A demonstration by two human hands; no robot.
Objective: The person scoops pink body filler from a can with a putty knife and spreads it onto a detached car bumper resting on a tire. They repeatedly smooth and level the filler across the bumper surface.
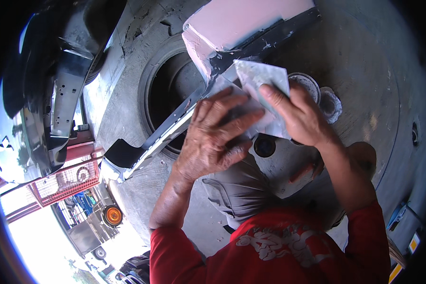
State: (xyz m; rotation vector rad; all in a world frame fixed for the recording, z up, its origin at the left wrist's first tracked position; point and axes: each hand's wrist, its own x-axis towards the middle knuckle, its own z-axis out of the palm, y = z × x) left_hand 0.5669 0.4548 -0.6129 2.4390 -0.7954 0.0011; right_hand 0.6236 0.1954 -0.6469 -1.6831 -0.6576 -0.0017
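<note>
My right hand (305, 113) grips a flat, pale plate (262, 73) smeared with whitish paste, its thumb pressed on the face. Close beside it, my left hand (215, 130) bends over a second thin, pale sheet (220, 85), which shows past its fingertips. Its fingers are partly spread, and motion blurs the sheet. Where the two sheets overlap, their edges are hard to separate. Just beyond both hands lies a vehicle body panel (251, 23), coated in pink filler with dark bare patches. A long, narrow strip of it runs down to the left.
Below the panel is a round, wheel-like ring (149, 90) on the concrete floor (359, 61). Right of my hands stand a round can (312, 85) and a paste-crusted round piece (331, 105). A small dark round object (264, 145) sits near my leg. A dark car (57, 90) is at left.
</note>
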